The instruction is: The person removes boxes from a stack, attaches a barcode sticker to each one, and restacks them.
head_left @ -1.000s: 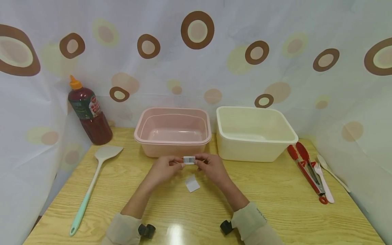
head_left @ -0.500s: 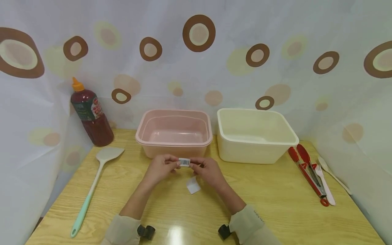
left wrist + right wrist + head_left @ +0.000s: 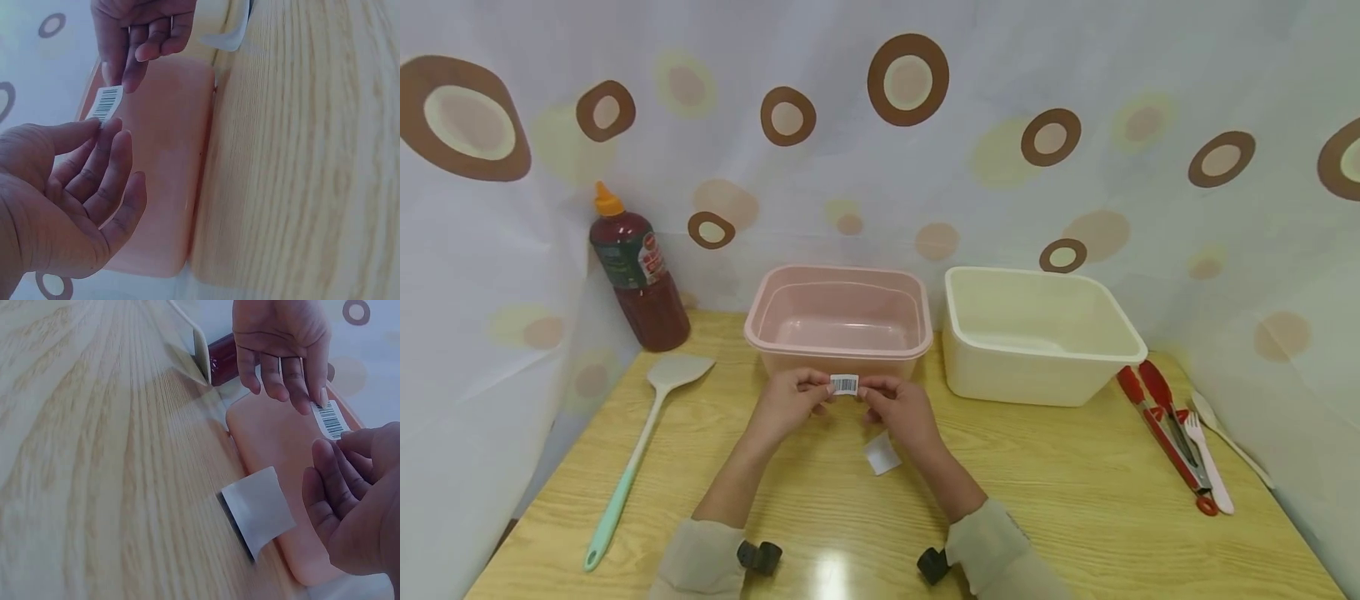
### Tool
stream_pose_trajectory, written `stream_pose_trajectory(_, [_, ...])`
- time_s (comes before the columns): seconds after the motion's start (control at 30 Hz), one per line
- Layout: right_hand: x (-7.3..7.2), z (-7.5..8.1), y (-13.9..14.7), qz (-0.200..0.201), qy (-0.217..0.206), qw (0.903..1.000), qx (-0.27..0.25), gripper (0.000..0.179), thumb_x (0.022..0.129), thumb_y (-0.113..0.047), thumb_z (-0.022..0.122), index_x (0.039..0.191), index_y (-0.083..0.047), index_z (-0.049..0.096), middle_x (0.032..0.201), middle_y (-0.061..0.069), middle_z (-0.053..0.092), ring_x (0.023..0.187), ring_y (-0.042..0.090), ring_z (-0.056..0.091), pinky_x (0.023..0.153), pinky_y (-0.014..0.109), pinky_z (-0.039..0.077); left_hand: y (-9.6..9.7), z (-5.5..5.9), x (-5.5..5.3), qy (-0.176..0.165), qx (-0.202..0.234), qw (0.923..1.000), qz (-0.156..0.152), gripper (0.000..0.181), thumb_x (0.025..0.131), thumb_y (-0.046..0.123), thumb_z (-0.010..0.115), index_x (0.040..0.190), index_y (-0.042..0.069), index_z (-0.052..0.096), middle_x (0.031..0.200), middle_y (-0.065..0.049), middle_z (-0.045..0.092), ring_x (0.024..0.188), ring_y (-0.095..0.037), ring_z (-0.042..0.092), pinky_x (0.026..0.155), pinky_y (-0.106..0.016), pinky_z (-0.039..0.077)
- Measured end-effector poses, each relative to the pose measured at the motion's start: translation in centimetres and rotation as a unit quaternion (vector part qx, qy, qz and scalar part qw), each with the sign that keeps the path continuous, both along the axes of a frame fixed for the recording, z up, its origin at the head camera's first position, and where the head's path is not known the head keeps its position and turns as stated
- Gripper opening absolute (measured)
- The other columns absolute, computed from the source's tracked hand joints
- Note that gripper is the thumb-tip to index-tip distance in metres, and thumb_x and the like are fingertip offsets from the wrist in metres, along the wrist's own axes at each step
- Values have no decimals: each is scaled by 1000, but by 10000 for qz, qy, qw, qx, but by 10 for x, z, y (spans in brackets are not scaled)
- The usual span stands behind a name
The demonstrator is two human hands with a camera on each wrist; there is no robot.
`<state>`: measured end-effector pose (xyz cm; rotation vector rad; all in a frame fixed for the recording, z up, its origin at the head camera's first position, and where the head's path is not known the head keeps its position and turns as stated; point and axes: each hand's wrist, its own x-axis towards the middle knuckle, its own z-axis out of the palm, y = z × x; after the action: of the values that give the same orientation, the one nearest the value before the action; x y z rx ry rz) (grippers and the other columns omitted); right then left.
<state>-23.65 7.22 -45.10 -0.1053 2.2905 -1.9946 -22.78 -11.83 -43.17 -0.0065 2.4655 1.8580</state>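
A small white barcode sticker (image 3: 844,384) is stretched between both hands, just in front of the pink basin (image 3: 842,351). My left hand (image 3: 786,406) pinches its left end between thumb and forefinger. The right hand (image 3: 903,410) pinches the other end the same way. Seen from the left wrist, the barcode sticker (image 3: 107,103) is slightly bent and its printed bars are visible. On the table below the hands lies a white piece of paper (image 3: 882,454), its edge curling up in the right wrist view.
A cream basin (image 3: 1037,375) stands right of the pink one. Red tongs (image 3: 1172,442), a pink fork (image 3: 1210,467) and a pale spoon (image 3: 1232,442) lie at far right. On the left are a turner (image 3: 636,458) and a red sauce bottle (image 3: 643,283).
Both hands, still holding the sticker, have moved slightly left and up toward the pink basin's front wall. The head view has shifted a little. The paper stays on the table.
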Motion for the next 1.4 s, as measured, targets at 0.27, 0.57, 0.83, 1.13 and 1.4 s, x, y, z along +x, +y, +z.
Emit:
stream_pose_trajectory(0.27, [-5,-4,-7,-152,-101,9994,-284,19,94,-10,70,105,6,73,98,17,77,66,11,64,66,23,59,-1,-1,-2,-7,-37,10000,44,17,95,9,68,105,-5,72,101,-21,76,84,-32,73,79,-44,61])
stream_pose_trajectory(0.57, [-11,-8,-18,-348,12,9993,-97,14,92,-7,72,98,5,73,94,20,76,62,17,69,62,29,61,-2,-5,-3,-51,-198,9998,81,23,94,14,71,111,-1,74,104,-19,77,88,-31,74,79,-41,61])
stream_pose_trajectory(0.83, [-14,-13,-27,-494,293,9983,120,13,92,-5,69,96,7,72,94,27,75,60,18,68,62,31,61,-5,-6,-4,-43,-266,9996,94,32,96,20,68,120,0,72,110,-18,76,86,-31,75,75,-39,60])
stream_pose_trajectory(1.13, [-14,-12,-31,-777,836,9906,749,14,92,-10,70,94,3,74,87,24,76,58,21,67,52,18,50,-7,-4,-4,-210,-270,9993,-171,47,100,30,63,137,0,61,122,-19,72,91,-33,76,81,-41,59])
stream_pose_trajectory(1.4, [-15,-10,-36,-900,1147,9843,996,13,91,-9,72,91,3,76,82,20,77,58,26,70,51,19,50,-5,1,0,-255,-387,9980,-429,49,101,32,62,141,3,59,127,-18,70,93,-34,74,81,-42,58])
